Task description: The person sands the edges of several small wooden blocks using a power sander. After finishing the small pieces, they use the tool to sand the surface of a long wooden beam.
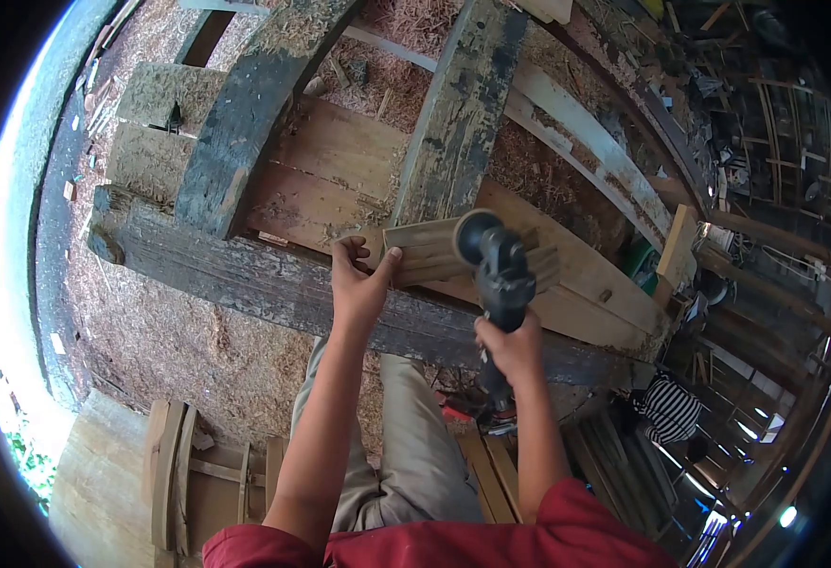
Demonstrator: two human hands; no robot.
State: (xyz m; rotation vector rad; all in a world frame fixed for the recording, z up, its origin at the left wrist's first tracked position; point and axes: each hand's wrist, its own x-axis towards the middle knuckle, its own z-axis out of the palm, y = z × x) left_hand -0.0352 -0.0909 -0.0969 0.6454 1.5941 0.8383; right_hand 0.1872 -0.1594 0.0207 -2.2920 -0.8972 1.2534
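My right hand [515, 348] is wrapped around the body of a dark angle grinder [504, 279], held upright in this view with its head pointing away from me. The grinder's round disc [472, 237] overlaps a short wooden piece [423, 248] lying across the timbers. At the left end of that piece, my left hand [360, 279] grips it, thumb on top and fingers curled on the far side. Under the piece is a long weathered beam [273, 284] with worn dark paint.
Curved timber ribs [268, 104] and a thick upright beam [463, 114] rise beyond my hands. Wood shavings [188, 350] cover the ground. Planks [171, 464] lie at lower left. A person in a striped shirt [671, 409] is at right, near stacked boards.
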